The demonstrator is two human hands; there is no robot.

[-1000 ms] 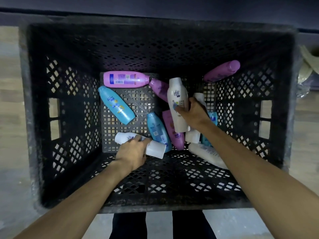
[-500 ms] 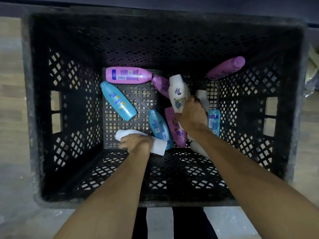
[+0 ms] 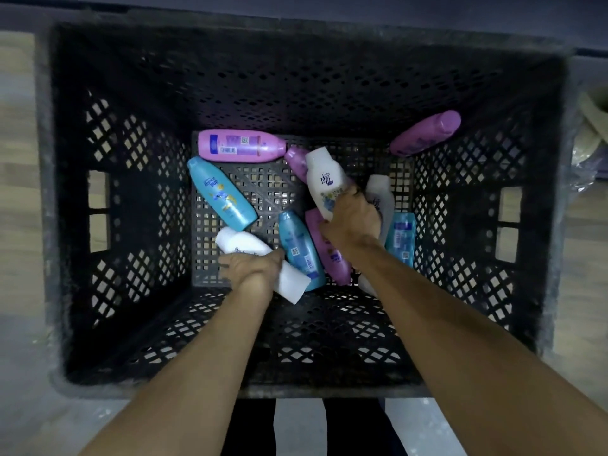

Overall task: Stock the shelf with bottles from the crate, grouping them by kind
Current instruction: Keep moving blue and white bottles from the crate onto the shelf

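I look down into a deep black lattice crate (image 3: 138, 205) with several bottles lying on its floor. My left hand (image 3: 251, 269) is wrapped around a white bottle (image 3: 241, 243) lying near the front left. My right hand (image 3: 353, 222) grips the lower half of another white bottle (image 3: 324, 179), which tilts up toward the back. Around them lie a blue bottle (image 3: 220, 194), a smaller blue bottle (image 3: 301, 248), a pink bottle (image 3: 241, 145), a purple bottle (image 3: 426, 132) leaning on the right wall, and a pink bottle (image 3: 329, 251) under my right wrist.
More bottles sit by my right hand: a white one (image 3: 381, 199) and a blue one (image 3: 401, 236). The crate's tall walls enclose everything. Pale wooden floor (image 3: 16, 179) shows on both sides, and a light bag (image 3: 592, 126) lies at the right edge.
Both hands have closed around their white bottles. The right one's bottle has tilted and lifted slightly; the left one's bottle has shifted a little toward the crate's front.
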